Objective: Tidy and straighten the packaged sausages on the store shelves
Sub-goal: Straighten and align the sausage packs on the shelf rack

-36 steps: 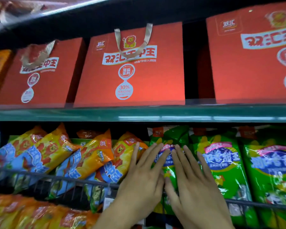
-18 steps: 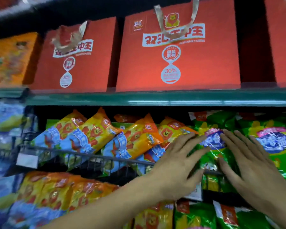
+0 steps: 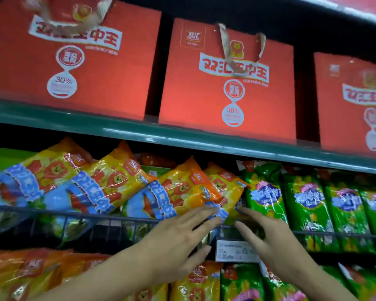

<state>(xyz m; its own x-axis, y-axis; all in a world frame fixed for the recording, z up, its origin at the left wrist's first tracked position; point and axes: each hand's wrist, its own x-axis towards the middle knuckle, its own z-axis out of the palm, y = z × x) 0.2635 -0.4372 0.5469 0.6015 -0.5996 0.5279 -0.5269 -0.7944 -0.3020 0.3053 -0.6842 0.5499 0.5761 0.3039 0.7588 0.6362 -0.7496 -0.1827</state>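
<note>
While both hands lie flat and released, left hand [image 3: 178, 237] on the slanted orange-and-blue plastic sausage packs [image 3: 182, 192] behind the wire shelf rail [image 3: 74, 216], right hand [image 3: 269, 237] beside green packs [image 3: 267, 192], these look soft, slippery, best squared by their edges; red boxes [image 3: 226, 83] read "30%".

- My left hand [image 3: 178, 237] and forearm: bare, no sleeve, glove, ring or watch visible.
- My right hand [image 3: 276, 242]: likewise bare to the wrist; nails short.

Yellow-orange-and-blue sausage packs [image 3: 178, 192], green sausage packs [image 3: 308, 205] with purple-blue lettering, red gift boxes [image 3: 226, 83] printed white.
</note>
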